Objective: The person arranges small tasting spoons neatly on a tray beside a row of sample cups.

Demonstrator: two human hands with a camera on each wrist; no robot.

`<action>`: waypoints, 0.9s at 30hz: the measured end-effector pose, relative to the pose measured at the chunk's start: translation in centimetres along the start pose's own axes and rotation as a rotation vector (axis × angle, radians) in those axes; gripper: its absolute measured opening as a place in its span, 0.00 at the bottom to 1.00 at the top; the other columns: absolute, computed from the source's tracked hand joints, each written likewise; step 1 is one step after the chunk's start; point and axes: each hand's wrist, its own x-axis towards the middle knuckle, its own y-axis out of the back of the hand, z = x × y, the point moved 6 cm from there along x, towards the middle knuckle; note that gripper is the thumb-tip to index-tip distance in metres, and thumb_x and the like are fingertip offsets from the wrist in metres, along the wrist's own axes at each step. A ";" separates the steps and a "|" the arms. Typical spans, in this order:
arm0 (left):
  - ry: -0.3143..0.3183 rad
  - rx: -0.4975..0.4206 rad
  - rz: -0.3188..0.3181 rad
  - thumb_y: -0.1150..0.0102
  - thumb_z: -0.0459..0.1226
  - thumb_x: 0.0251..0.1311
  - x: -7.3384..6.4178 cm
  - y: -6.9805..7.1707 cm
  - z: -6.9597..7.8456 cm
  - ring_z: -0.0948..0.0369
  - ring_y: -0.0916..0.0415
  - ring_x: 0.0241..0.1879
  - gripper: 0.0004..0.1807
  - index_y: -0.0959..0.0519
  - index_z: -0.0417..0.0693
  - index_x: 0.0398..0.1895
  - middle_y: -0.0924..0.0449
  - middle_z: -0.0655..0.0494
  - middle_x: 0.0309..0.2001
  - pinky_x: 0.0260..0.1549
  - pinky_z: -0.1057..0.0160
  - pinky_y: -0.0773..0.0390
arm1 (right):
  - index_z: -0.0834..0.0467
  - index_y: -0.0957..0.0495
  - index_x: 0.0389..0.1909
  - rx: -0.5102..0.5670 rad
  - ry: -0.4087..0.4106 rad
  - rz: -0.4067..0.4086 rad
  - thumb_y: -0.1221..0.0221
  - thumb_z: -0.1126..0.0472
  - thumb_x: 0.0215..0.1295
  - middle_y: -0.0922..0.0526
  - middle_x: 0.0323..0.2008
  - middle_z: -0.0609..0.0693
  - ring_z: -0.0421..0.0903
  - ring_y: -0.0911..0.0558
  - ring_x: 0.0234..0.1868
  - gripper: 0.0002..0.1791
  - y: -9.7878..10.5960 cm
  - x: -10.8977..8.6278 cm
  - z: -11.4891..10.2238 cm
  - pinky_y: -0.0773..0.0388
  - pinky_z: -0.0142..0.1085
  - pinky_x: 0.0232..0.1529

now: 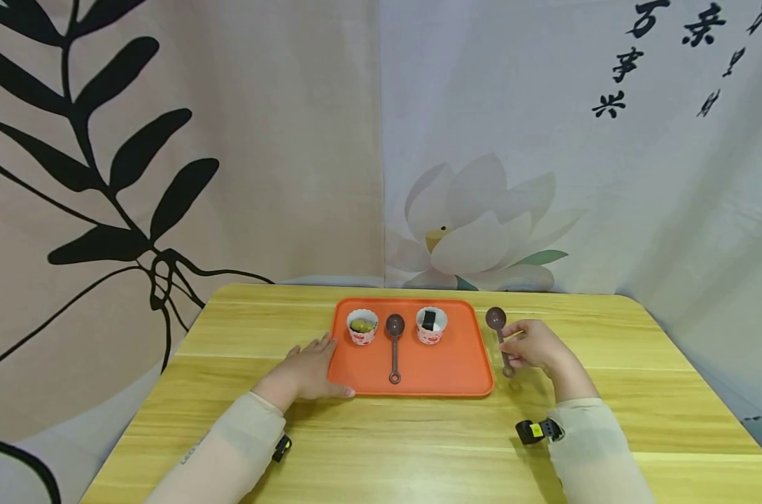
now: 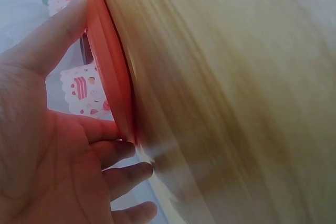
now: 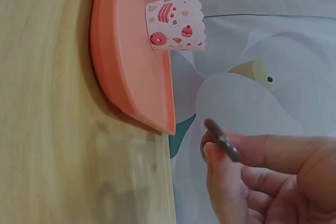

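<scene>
An orange tray [image 1: 443, 371] lies on the wooden table. My left hand [image 1: 308, 371] rests at its left edge, fingers and thumb spread along the rim; the left wrist view shows the thumb and index finger touching the rim. On the tray, a brown spoon [image 1: 394, 350] lies between two patterned paper cups. The left cup [image 1: 362, 337] holds something yellow-green, and the right cup [image 1: 431, 336] holds something black. Right of the tray, my right hand [image 1: 534, 346] pinches a second brown spoon [image 1: 496, 319] by its handle, bowl pointing away from me, as the right wrist view also shows.
The wooden table [image 1: 381, 448] extends around the tray on all sides. Behind its far edge hangs a pale curtain [image 1: 292, 140] printed with dark leaves, a lotus flower and black characters. A small black camera sits on each wrist.
</scene>
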 end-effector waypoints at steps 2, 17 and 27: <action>0.001 -0.001 0.000 0.33 0.66 0.51 0.0 0.0 0.0 0.41 0.53 0.76 0.63 0.48 0.35 0.78 0.53 0.40 0.79 0.70 0.34 0.54 | 0.74 0.31 0.54 -0.001 0.005 -0.005 0.43 0.71 0.69 0.18 0.34 0.57 0.43 0.19 0.26 0.16 -0.2 0.0 -0.1 0.16 0.37 0.31; 0.006 0.015 -0.001 0.34 0.67 0.51 0.3 -0.3 -0.3 0.41 0.54 0.77 0.63 0.49 0.36 0.78 0.53 0.41 0.79 0.71 0.35 0.55 | 0.73 0.29 0.54 0.000 0.013 -0.015 0.43 0.72 0.68 0.16 0.34 0.57 0.43 0.18 0.26 0.16 -1.5 0.4 -0.7 0.14 0.41 0.33; 0.006 0.012 0.002 0.34 0.67 0.51 0.2 -0.2 -0.2 0.41 0.54 0.77 0.63 0.49 0.36 0.78 0.53 0.41 0.79 0.71 0.35 0.55 | 0.75 0.30 0.54 0.028 0.027 -0.045 0.42 0.73 0.68 0.17 0.34 0.59 0.44 0.19 0.25 0.16 -2.7 0.6 -1.3 0.15 0.40 0.31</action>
